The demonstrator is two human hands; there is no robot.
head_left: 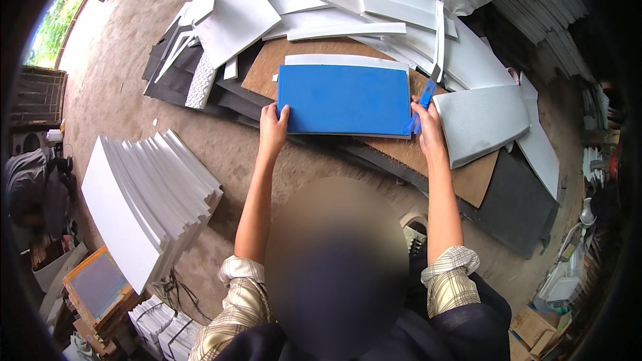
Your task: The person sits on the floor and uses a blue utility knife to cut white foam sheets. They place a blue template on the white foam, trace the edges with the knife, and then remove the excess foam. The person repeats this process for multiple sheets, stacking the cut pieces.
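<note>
The near left corner of a blue board (344,99) is pinched between the thumb and fingers of the left hand (273,126), while a blue cutter (428,91) is held in the curled fingers of the right hand (431,128), beside the board's right edge. The blue board is held over a brown sheet (478,180), with a white strip (348,60) seen along its far edge.

a bare, brownish concrete-looking floor (124,110) carries everything. on it lie overlapping dark sheets (515,197), topped by a brown board (264,73) set at a slant. white offcuts (348,29) heap over the far side of these layers, and a ribbed white sheet (485,125) overlaps the board's right part. directly on the floor, at left, stand a fanned stack of white panels (124,204) and a small white scrap (155,122).
</note>
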